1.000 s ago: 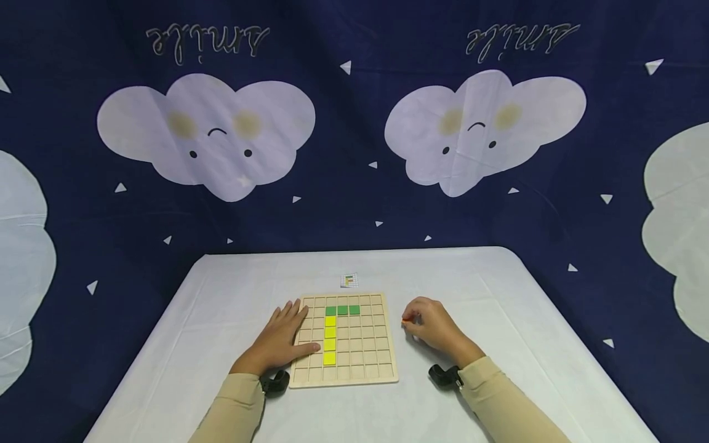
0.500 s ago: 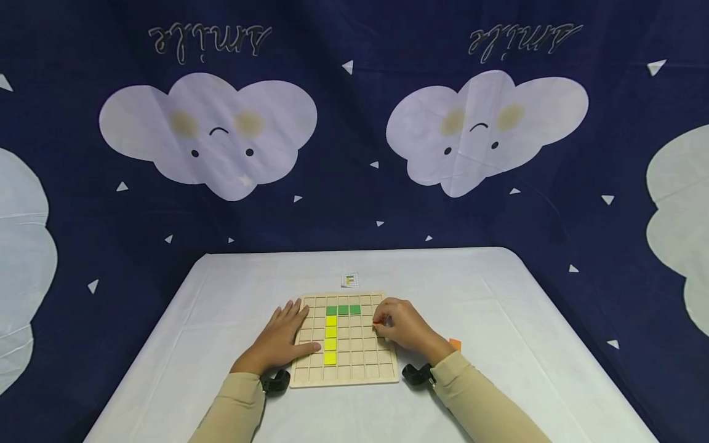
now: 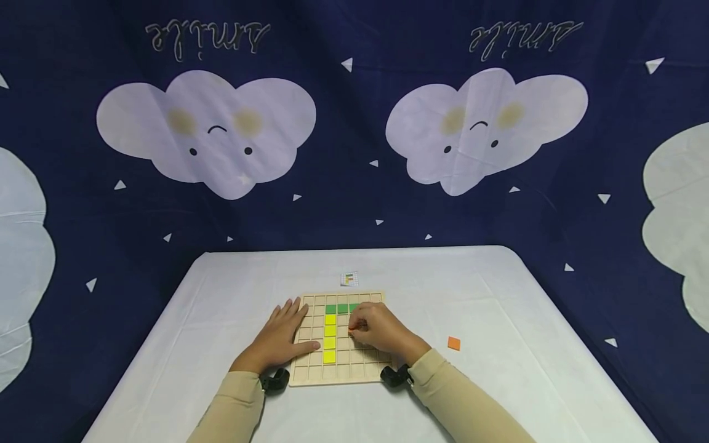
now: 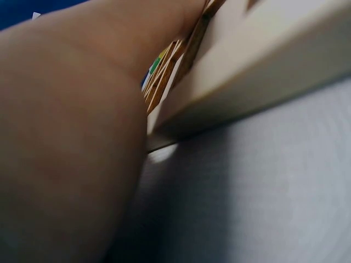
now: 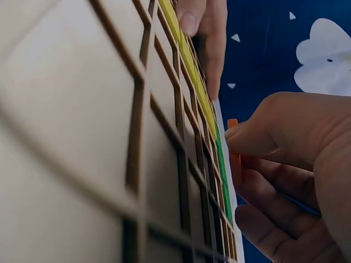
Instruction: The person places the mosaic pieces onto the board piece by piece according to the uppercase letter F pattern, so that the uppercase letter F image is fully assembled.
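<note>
A wooden grid board (image 3: 365,373) lies on the white table. Yellow tiles (image 3: 330,331) form a column in its cells, and a row of green tiles (image 3: 336,309) tops that column. My left hand (image 3: 277,339) rests spread on the board's left edge, thumb reaching toward the yellow column. Over the right half of the board, my right hand (image 3: 382,329) pinches an orange tile (image 5: 235,159) between thumb and fingers, just right of the yellow column. In the right wrist view the tile is seen edge-on, close above the grid. The right hand covers part of the green row.
A second orange tile (image 3: 454,343) lies on the table right of the board. Behind the board is a small card (image 3: 349,279) printed with a coloured grid pattern. A dark blue cloth (image 3: 343,227) with clouds hangs beyond the table.
My right hand has moved left from beside the board to over its grid, carrying the orange tile. The other orange tile has come into view. The left hand has stayed put.
</note>
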The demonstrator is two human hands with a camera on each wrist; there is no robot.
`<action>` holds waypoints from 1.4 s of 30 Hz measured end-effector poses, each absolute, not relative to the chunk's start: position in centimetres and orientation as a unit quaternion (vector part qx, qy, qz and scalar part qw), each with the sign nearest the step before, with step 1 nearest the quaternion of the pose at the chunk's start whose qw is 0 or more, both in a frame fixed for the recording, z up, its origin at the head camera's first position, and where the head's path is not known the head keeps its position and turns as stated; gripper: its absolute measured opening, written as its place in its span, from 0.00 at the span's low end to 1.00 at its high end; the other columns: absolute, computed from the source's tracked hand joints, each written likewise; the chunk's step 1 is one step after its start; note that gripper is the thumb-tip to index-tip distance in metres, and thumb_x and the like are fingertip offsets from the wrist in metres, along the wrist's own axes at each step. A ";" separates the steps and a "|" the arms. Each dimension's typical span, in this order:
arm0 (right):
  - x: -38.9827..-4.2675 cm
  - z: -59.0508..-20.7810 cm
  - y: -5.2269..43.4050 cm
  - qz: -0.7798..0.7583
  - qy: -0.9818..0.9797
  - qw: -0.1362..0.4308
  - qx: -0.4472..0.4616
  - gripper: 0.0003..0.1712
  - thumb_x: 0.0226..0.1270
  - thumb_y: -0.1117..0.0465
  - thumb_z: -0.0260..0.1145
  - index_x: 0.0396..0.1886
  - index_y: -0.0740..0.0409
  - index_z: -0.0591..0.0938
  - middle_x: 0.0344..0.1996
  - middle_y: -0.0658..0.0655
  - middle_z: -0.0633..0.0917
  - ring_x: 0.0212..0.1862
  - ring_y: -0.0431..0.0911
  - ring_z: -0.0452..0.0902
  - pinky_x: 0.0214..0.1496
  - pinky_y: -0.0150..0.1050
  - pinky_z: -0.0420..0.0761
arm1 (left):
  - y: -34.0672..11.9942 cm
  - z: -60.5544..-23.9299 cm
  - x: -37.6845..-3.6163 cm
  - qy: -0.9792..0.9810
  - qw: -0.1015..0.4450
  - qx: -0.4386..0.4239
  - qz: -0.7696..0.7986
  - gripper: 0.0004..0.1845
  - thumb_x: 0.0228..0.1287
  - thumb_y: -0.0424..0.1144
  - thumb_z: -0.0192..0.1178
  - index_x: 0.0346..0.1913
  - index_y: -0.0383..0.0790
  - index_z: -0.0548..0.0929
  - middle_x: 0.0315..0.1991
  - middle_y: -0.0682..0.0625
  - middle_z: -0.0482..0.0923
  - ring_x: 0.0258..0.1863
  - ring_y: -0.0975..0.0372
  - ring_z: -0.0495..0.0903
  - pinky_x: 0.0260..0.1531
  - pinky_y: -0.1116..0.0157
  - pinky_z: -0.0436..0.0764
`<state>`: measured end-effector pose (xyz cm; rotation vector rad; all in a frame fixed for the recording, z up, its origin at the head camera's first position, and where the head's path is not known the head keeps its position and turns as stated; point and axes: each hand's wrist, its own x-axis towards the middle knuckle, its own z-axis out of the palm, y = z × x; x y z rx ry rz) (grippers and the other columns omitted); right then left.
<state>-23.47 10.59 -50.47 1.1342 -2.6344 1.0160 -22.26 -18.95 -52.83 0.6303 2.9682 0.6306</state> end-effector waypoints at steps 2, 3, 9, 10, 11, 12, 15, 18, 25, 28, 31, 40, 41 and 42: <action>-23.5 -50.5 10.1 0.334 -0.862 0.040 0.380 0.09 0.63 0.70 0.77 0.31 0.51 0.89 0.37 0.44 0.85 0.39 0.36 0.78 0.41 0.31 0.82 | -19.0 -52.8 -22.3 0.957 0.019 0.205 0.203 0.59 0.62 0.76 0.61 0.82 0.34 0.61 0.83 0.37 0.49 0.82 0.45 0.43 0.79 0.46 0.41; -23.6 -50.5 9.9 0.334 -0.861 0.036 0.383 0.09 0.63 0.70 0.77 0.31 0.51 0.89 0.36 0.44 0.85 0.38 0.36 0.78 0.40 0.30 0.82 | -19.0 -52.8 -22.3 0.957 0.019 0.205 0.202 0.59 0.62 0.76 0.61 0.82 0.34 0.61 0.83 0.37 0.49 0.82 0.45 0.43 0.79 0.46 0.41; -23.8 -50.4 9.0 0.316 -0.864 0.023 0.390 0.08 0.63 0.69 0.77 0.30 0.52 0.88 0.34 0.44 0.85 0.35 0.36 0.76 0.39 0.30 0.80 | -18.9 -52.6 -22.2 0.957 0.022 0.206 0.204 0.59 0.63 0.75 0.61 0.82 0.34 0.61 0.83 0.37 0.48 0.83 0.45 0.43 0.79 0.47 0.41; -23.8 -50.3 8.9 0.312 -0.866 0.022 0.391 0.07 0.64 0.68 0.77 0.31 0.52 0.89 0.33 0.44 0.85 0.35 0.36 0.76 0.39 0.30 0.80 | -18.9 -52.6 -22.2 0.957 0.023 0.206 0.205 0.59 0.63 0.75 0.61 0.82 0.34 0.61 0.83 0.37 0.48 0.83 0.45 0.43 0.79 0.47 0.41; -23.9 -50.3 8.8 0.310 -0.866 0.021 0.392 0.07 0.64 0.68 0.77 0.31 0.52 0.89 0.33 0.44 0.84 0.35 0.36 0.76 0.39 0.30 0.80 | -18.9 -52.6 -22.2 0.957 0.024 0.205 0.205 0.59 0.63 0.75 0.61 0.82 0.35 0.61 0.83 0.37 0.48 0.83 0.46 0.43 0.79 0.47 0.41; -23.9 -50.3 8.7 0.309 -0.866 0.020 0.392 0.06 0.64 0.67 0.77 0.31 0.52 0.89 0.33 0.43 0.84 0.34 0.36 0.76 0.38 0.30 0.80 | -18.9 -52.5 -22.1 0.957 0.025 0.204 0.204 0.59 0.63 0.75 0.61 0.82 0.35 0.61 0.83 0.37 0.48 0.83 0.46 0.42 0.79 0.47 0.41; -24.1 -50.3 8.4 0.314 -0.867 0.015 0.388 0.06 0.64 0.67 0.77 0.32 0.52 0.89 0.31 0.42 0.84 0.34 0.36 0.75 0.37 0.30 0.79 | -18.9 -52.5 -22.0 0.957 0.026 0.202 0.205 0.59 0.63 0.75 0.61 0.82 0.35 0.61 0.83 0.37 0.48 0.83 0.46 0.42 0.79 0.47 0.40; -24.1 -50.4 8.1 0.321 -0.869 0.008 0.377 0.07 0.64 0.68 0.78 0.32 0.51 0.90 0.31 0.41 0.84 0.33 0.36 0.76 0.38 0.30 0.79 | -18.9 -52.5 -22.0 0.957 0.027 0.203 0.204 0.58 0.63 0.75 0.61 0.82 0.35 0.61 0.83 0.37 0.48 0.83 0.46 0.42 0.79 0.47 0.40; -24.1 -50.4 8.1 0.344 -0.874 -0.012 0.342 0.09 0.61 0.69 0.80 0.31 0.51 0.89 0.31 0.42 0.85 0.33 0.37 0.77 0.37 0.31 0.81 | -18.9 -52.5 -22.0 0.956 0.027 0.207 0.204 0.59 0.63 0.75 0.61 0.82 0.34 0.61 0.83 0.37 0.48 0.83 0.45 0.43 0.79 0.47 0.41; -24.1 -50.4 8.2 0.346 -0.875 -0.009 0.337 0.09 0.60 0.69 0.81 0.32 0.51 0.90 0.32 0.42 0.85 0.34 0.37 0.78 0.38 0.32 0.82 | -18.9 -52.5 -22.1 0.957 0.024 0.207 0.202 0.59 0.63 0.76 0.61 0.82 0.34 0.61 0.83 0.37 0.49 0.82 0.45 0.43 0.79 0.47 0.41; -24.0 -50.6 8.6 0.343 -0.877 0.002 0.338 0.09 0.60 0.69 0.80 0.35 0.52 0.91 0.34 0.42 0.86 0.37 0.36 0.79 0.42 0.32 0.83 | -18.9 -52.5 -22.1 0.958 0.026 0.206 0.199 0.59 0.63 0.75 0.61 0.82 0.34 0.61 0.83 0.36 0.49 0.82 0.45 0.43 0.79 0.47 0.41; -23.3 -50.6 11.0 0.372 -0.866 0.046 0.330 0.07 0.64 0.70 0.77 0.39 0.56 0.91 0.42 0.48 0.88 0.46 0.41 0.83 0.49 0.37 0.85 | -18.9 -52.3 -22.0 0.960 0.028 0.199 0.195 0.59 0.62 0.74 0.62 0.82 0.34 0.61 0.83 0.36 0.49 0.82 0.45 0.44 0.79 0.47 0.42; -23.2 -50.6 11.4 0.371 -0.867 0.055 0.329 0.07 0.64 0.70 0.77 0.39 0.56 0.91 0.42 0.47 0.88 0.47 0.42 0.83 0.49 0.38 0.86 | -18.9 -52.3 -22.0 0.960 0.028 0.199 0.196 0.59 0.62 0.74 0.62 0.82 0.34 0.61 0.83 0.36 0.49 0.82 0.45 0.43 0.79 0.47 0.41; -23.1 -50.7 11.9 0.367 -0.868 0.064 0.329 0.07 0.64 0.69 0.78 0.38 0.55 0.91 0.42 0.46 0.87 0.47 0.41 0.82 0.50 0.38 0.85 | -18.8 -52.3 -22.0 0.960 0.030 0.198 0.194 0.59 0.62 0.75 0.62 0.82 0.35 0.61 0.83 0.36 0.49 0.83 0.46 0.43 0.79 0.48 0.41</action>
